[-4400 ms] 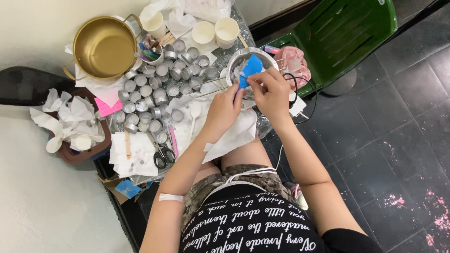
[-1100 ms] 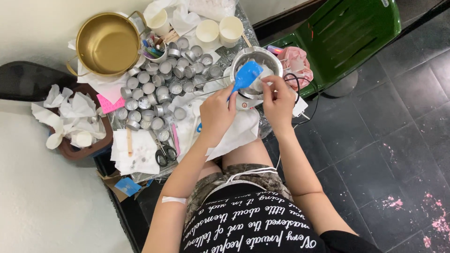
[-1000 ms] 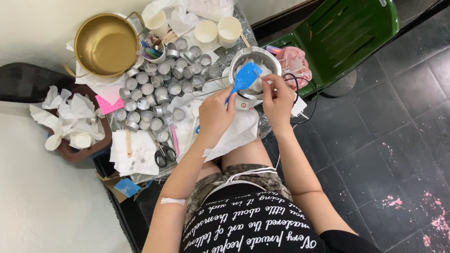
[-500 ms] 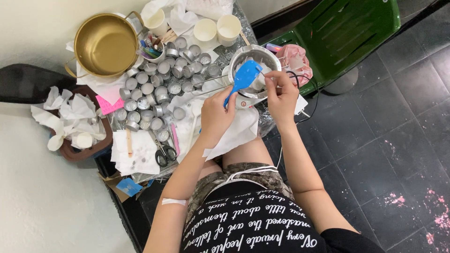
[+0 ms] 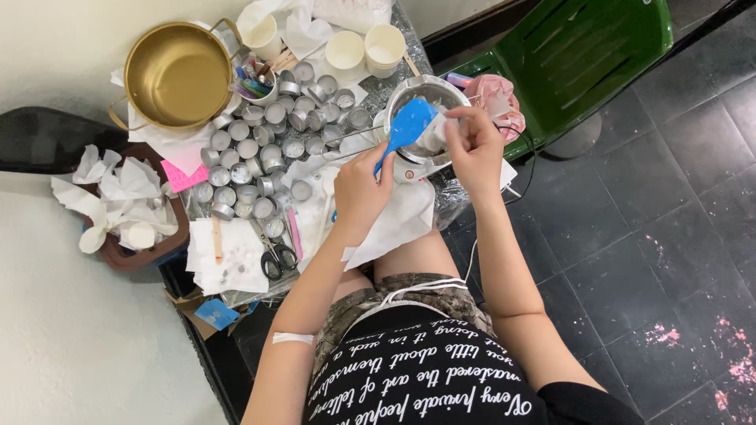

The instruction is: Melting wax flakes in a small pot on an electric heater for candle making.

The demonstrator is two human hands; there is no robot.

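My left hand (image 5: 361,189) grips the handle of a blue spatula (image 5: 408,126), whose flat head is raised over a small steel pot (image 5: 423,88). My right hand (image 5: 475,145) pinches a crumpled white tissue (image 5: 435,134) against the spatula head, right above the pot. The pot sits on a small white heater base (image 5: 409,171) on the cluttered low table. A white paper towel (image 5: 398,224) hangs under my left wrist over my knee.
Several small silver tealight cups (image 5: 268,145) crowd the table beside a gold pot (image 5: 177,75). Two paper cups (image 5: 366,47), scissors (image 5: 273,258), a brown bin of used tissues (image 5: 126,208), a pink bag (image 5: 496,102) and a green chair (image 5: 583,55) surround it.
The spatula blade has tilted up from inside the pot to above it. My right hand has shifted slightly up and right, now pressing a tissue against the blade.
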